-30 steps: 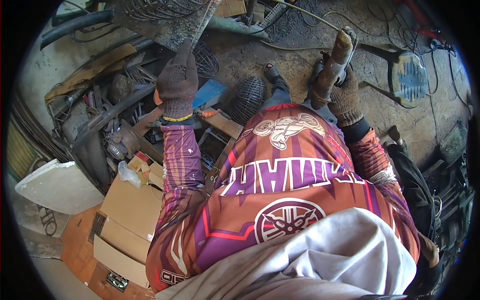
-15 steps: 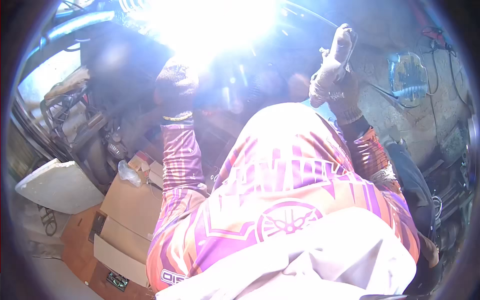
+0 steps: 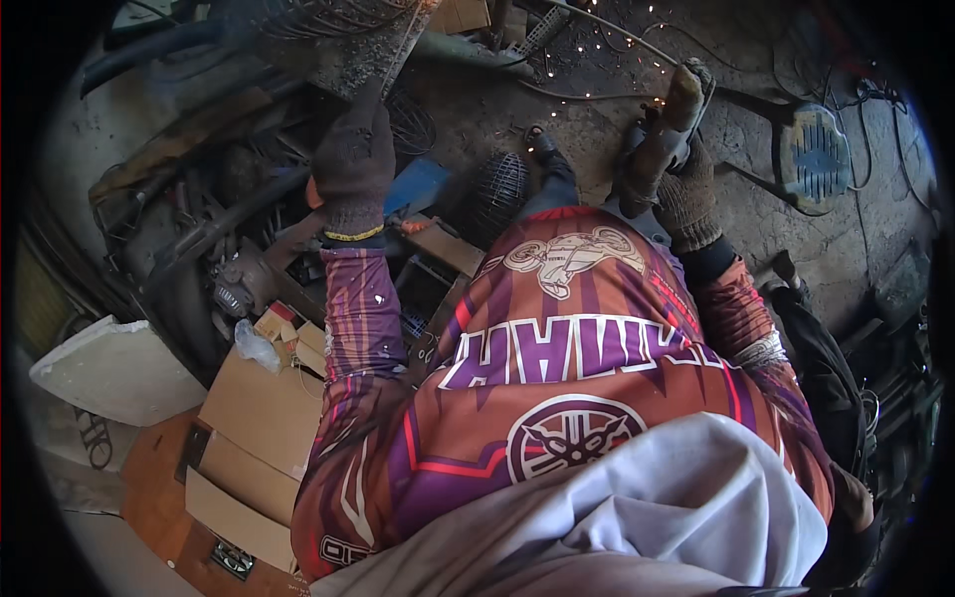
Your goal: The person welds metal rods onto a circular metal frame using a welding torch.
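Observation:
My right hand [image 3: 686, 199], in a dark knitted glove, is closed around a worn welding electrode holder [image 3: 682, 104]. A thin electrode rod [image 3: 617, 28] runs from its tip up and to the left. My left hand [image 3: 355, 164], gloved with a yellow cuff edge, is closed at the lower end of a rough grey metal workpiece [image 3: 343, 50] at the top edge. Its fingers point up along the metal, and their exact hold is partly hidden. Orange sparks [image 3: 602, 42] scatter over the floor near the rod. The workpiece's upper part is cut off by the frame.
A stool with a blue slotted seat [image 3: 822, 157] stands at the right, with cables around it. Scrap metal [image 3: 239, 214] and a blue piece [image 3: 416, 187] lie at the left. Below are a cardboard box [image 3: 261, 403] and a white panel [image 3: 117, 368]. A dark wire cage [image 3: 500, 184] stands mid-floor.
The blinding white welding glare at the top has gone out, leaving flying sparks and a darker view. Both hands stay nearly in place; the electrode holder has dipped slightly.

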`<state>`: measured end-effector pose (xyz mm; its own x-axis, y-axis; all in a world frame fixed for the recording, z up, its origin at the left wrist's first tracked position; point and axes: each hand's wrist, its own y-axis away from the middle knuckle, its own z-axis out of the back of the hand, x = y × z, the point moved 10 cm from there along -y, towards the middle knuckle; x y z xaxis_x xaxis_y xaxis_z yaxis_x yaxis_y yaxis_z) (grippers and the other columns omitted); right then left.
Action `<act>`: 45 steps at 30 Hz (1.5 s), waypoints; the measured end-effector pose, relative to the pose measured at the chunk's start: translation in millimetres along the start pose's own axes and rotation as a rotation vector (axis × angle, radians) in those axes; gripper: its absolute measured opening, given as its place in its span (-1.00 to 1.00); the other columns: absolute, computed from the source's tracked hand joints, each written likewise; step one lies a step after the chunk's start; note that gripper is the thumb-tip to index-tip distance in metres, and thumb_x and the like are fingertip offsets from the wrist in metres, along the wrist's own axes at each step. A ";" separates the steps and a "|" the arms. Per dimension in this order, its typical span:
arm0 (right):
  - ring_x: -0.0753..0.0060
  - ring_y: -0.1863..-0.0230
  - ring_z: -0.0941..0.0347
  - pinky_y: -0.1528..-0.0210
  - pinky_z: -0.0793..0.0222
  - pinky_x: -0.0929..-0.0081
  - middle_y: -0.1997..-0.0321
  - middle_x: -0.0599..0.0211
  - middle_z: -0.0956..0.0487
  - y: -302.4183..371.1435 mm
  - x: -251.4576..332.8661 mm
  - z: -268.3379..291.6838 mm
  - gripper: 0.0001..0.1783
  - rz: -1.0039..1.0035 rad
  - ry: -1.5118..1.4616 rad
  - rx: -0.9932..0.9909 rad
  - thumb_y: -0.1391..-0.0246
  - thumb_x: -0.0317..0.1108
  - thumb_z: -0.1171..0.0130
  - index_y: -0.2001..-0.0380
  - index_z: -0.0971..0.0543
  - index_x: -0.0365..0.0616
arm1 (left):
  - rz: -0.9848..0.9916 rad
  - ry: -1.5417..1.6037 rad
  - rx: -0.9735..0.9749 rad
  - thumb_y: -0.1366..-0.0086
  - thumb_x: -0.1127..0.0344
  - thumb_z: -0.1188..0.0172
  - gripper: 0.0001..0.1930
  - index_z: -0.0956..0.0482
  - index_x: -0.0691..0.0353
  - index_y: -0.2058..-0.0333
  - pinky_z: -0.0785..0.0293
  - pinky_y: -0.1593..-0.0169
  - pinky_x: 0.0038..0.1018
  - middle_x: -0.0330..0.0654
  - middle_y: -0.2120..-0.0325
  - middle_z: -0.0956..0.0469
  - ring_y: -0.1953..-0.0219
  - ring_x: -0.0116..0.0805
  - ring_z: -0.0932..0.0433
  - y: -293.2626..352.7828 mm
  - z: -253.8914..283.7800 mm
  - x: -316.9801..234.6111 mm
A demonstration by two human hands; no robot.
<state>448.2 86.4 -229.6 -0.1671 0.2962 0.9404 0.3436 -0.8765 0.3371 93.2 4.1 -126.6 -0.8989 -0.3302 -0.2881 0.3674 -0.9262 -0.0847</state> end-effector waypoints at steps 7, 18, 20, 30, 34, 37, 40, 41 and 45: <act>0.40 0.05 -0.54 -0.01 -0.42 0.43 0.08 0.23 -0.61 -2.5 -8.3 -1.6 -0.41 -0.012 0.074 0.030 0.11 -0.31 -0.39 -0.03 -0.47 -0.22 | 0.029 -0.071 0.051 -0.34 0.17 -0.08 -0.63 -0.51 -0.07 -0.11 -0.57 0.26 -0.28 -0.04 0.31 -0.64 0.31 -0.05 -0.64 1.0 -3.6 5.7; 0.38 0.06 -0.54 0.00 -0.42 0.42 0.09 0.22 -0.61 -2.4 -5.1 -6.0 -0.41 0.013 0.051 0.037 0.13 -0.30 -0.40 -0.02 -0.48 -0.20 | -0.032 -0.081 -0.012 -0.33 0.21 -0.07 -0.69 -0.57 0.04 -0.01 -0.57 0.32 -0.24 -0.09 0.38 -0.62 0.37 -0.05 -0.62 1.5 1.3 -2.5; 0.40 0.08 -0.55 0.03 -0.43 0.43 0.09 0.23 -0.61 -1.8 -13.1 -10.2 -0.44 -0.031 0.008 0.063 0.09 -0.31 -0.38 -0.02 -0.48 -0.21 | -0.118 -0.112 -0.066 -0.31 0.24 -0.09 -0.75 -0.59 0.10 0.08 -0.57 0.33 -0.27 -0.10 0.40 -0.61 0.39 -0.09 -0.62 3.8 5.6 -10.6; 0.46 0.14 -0.53 0.12 -0.47 0.45 0.17 0.29 -0.58 -2.3 -5.5 -12.9 -0.47 -0.023 -0.018 0.087 0.03 -0.37 -0.35 -0.04 -0.45 -0.21 | -0.190 -0.194 0.027 -0.26 0.33 -0.15 -0.82 -0.58 0.21 0.19 -0.54 0.28 -0.34 -0.03 0.38 -0.57 0.33 -0.13 -0.59 11.8 -4.2 -5.9; 0.37 0.24 -0.55 0.25 -0.54 0.35 0.16 0.23 -0.53 5.9 9.1 -13.4 -0.58 0.121 -0.209 0.122 -0.14 -0.36 -0.24 -0.02 -0.39 -0.24 | -0.123 -0.160 0.094 -0.32 0.26 -0.14 -0.80 -0.61 0.20 0.17 -0.53 0.33 -0.36 -0.03 0.31 -0.62 0.31 -0.15 -0.61 12.2 -4.0 -3.6; 0.38 0.19 -0.56 0.15 -0.52 0.38 0.21 0.29 -0.53 13.2 -32.9 14.4 -0.63 -0.058 -0.219 0.022 -0.12 -0.33 -0.26 0.06 -0.40 -0.18 | -0.060 0.062 -0.110 -0.31 0.20 -0.15 -0.77 -0.65 0.14 0.16 -0.50 0.41 -0.28 -0.07 0.44 -0.64 0.49 -0.09 -0.61 25.4 -12.2 35.6; 0.39 0.20 -0.56 0.15 -0.51 0.40 0.23 0.30 -0.54 2.9 -13.8 19.8 -0.64 0.007 -0.142 -0.025 -0.12 -0.32 -0.28 0.09 -0.40 -0.16 | -0.013 0.002 -0.042 -0.31 0.19 -0.14 -0.71 -0.63 0.10 0.05 -0.52 0.38 -0.28 -0.04 0.35 -0.66 0.44 -0.03 -0.61 11.7 -4.6 10.6; 0.40 0.20 -0.55 0.15 -0.51 0.40 0.23 0.30 -0.54 0.0 -10.7 20.7 -0.63 0.021 -0.080 -0.025 -0.10 -0.31 -0.29 0.09 -0.40 -0.16 | 0.016 -0.003 -0.018 -0.31 0.19 -0.14 -0.70 -0.62 0.09 0.02 -0.52 0.37 -0.30 -0.03 0.32 -0.66 0.43 -0.06 -0.62 13.1 -4.4 13.1; 0.40 0.20 -0.55 0.13 -0.51 0.41 0.23 0.32 -0.55 -12.3 -3.7 22.1 -0.58 0.042 -0.052 -0.036 -0.04 -0.33 -0.35 0.09 -0.40 -0.15 | 0.034 0.111 -0.153 -0.32 0.21 -0.10 -0.66 -0.59 0.11 -0.03 -0.52 0.34 -0.36 -0.02 0.27 -0.66 0.40 -0.17 -0.65 26.1 -1.9 35.0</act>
<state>465.0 104.5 -236.2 -0.1050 0.2772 0.9551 0.3153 -0.9015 0.2963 71.8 -31.2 -140.7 -0.8564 -0.3312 -0.3961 0.4369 -0.8736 -0.2144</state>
